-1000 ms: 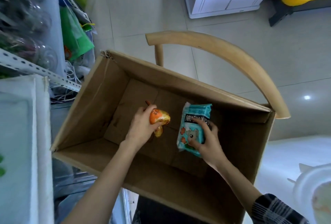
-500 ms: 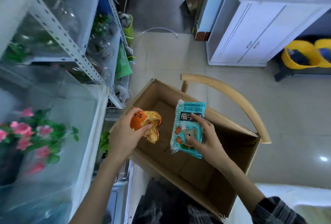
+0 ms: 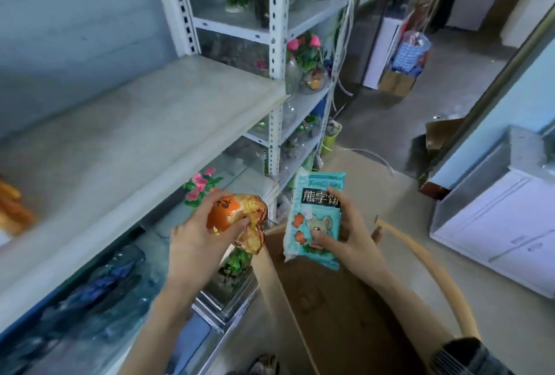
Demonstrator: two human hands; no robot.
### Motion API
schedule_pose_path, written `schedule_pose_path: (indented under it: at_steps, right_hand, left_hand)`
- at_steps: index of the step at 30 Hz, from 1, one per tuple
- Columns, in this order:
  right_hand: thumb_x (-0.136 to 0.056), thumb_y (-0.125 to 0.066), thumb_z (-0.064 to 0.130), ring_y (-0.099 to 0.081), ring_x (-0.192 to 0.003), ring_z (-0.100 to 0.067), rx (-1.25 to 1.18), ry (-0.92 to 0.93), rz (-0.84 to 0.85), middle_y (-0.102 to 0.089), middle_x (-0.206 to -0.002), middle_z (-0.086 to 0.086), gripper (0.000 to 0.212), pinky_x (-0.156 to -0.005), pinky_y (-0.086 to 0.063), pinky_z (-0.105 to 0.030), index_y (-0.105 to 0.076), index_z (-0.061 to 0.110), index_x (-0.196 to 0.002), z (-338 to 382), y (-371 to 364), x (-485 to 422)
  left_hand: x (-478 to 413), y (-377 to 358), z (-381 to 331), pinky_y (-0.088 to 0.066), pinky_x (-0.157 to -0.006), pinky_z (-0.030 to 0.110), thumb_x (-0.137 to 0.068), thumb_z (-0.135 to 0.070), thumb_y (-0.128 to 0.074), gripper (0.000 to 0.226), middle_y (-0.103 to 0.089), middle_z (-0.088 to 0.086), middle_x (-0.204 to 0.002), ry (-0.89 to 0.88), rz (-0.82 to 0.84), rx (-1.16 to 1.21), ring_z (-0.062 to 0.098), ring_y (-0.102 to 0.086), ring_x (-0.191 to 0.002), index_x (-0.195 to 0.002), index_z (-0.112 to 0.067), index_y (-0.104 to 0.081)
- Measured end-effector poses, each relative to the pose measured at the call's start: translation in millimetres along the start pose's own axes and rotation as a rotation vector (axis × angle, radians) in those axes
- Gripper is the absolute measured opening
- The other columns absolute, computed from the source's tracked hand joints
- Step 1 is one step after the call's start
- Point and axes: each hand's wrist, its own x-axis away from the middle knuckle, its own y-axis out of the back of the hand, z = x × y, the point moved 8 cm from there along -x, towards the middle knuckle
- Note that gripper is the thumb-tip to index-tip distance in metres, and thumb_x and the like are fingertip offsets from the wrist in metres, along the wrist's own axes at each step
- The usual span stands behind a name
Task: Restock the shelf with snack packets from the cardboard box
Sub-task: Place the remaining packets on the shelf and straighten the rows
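My left hand (image 3: 198, 239) grips an orange snack packet (image 3: 240, 218) in front of the pale shelf board (image 3: 126, 140). My right hand (image 3: 345, 236) holds a teal packet with a cartoon mouse (image 3: 315, 212) upright, thumb across its front. Both packets are lifted above the open cardboard box (image 3: 318, 308), which sits low between my arms. An orange packet (image 3: 12, 209) lies on the shelf at the far left edge.
White perforated shelf uprights (image 3: 274, 74) stand just beyond my hands. Glass jars and pink flowers (image 3: 303, 47) fill the neighbouring racks. A curved wooden chair back (image 3: 432, 272) arcs on the right, with a white cabinet (image 3: 504, 233) past it.
Both hands have risen out of the box with their packets, and my view has swung up and left from the box to the shelf.
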Motion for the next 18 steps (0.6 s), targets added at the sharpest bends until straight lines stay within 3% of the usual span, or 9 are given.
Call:
schedule_pose_path:
  at_steps: [4,8,13,15,18]
  right_hand:
    - [-0.083,-0.07,0.009,-0.057,-0.119,-0.021,0.004,0.067,0.158,-0.042,-0.141,-0.004,0.074,-0.084,-0.057,-0.043,-0.031,0.032,-0.141,31.4,-32.3,0.5]
    - [-0.082,-0.072,0.012,-0.051,-0.124,-0.019,0.075,0.195,0.225,-0.038,-0.139,0.002,0.071,-0.089,-0.055,-0.044,-0.036,0.04,-0.137,59.1,-68.2,2.9]
    - [-0.077,-0.075,0.029,-0.049,-0.124,-0.014,0.144,0.292,0.306,-0.039,-0.139,0.009,0.071,-0.089,-0.054,-0.045,-0.037,0.048,-0.135,91.5,-115.5,8.5]
    - [-0.075,-0.075,0.033,-0.05,-0.123,-0.014,0.151,0.322,0.344,-0.041,-0.14,0.008,0.071,-0.087,-0.056,-0.042,-0.037,0.05,-0.133,104.8,-135.3,13.1]
    - [-0.072,-0.076,0.032,-0.054,-0.12,-0.012,0.058,0.324,0.428,-0.041,-0.139,0.01,0.071,-0.075,-0.059,-0.036,-0.041,0.051,-0.13,123.4,-167.6,23.6]
  left_hand:
    - [40.5,48.0,-1.4,-0.054,-0.083,0.039,-0.076,-0.036,-0.076,0.042,-0.063,-0.024,-0.093,0.043,-0.15,0.1,0.004,-0.063,-0.086,-0.1,-0.056,-0.05]
    - [81.4,98.5,2.8,-0.056,-0.075,0.043,-0.076,-0.035,-0.076,0.038,-0.066,-0.018,-0.089,0.067,-0.308,0.104,0.008,-0.065,-0.078,-0.1,-0.05,-0.051]
    - [126.1,158.1,10.1,-0.056,-0.071,0.044,-0.076,-0.037,-0.074,0.036,-0.067,-0.011,-0.091,0.075,-0.468,0.104,0.013,-0.066,-0.077,-0.102,-0.047,-0.052]
    - [143.4,178.9,13.8,-0.057,-0.067,0.039,-0.076,-0.038,-0.074,0.035,-0.069,-0.011,-0.086,0.069,-0.525,0.119,0.01,-0.067,-0.074,-0.102,-0.045,-0.052]
    - [167.9,209.3,18.0,-0.051,-0.061,0.02,-0.076,-0.034,-0.075,0.035,-0.068,-0.02,-0.083,0.048,-0.607,0.129,0.002,-0.065,-0.069,-0.1,-0.046,-0.052]
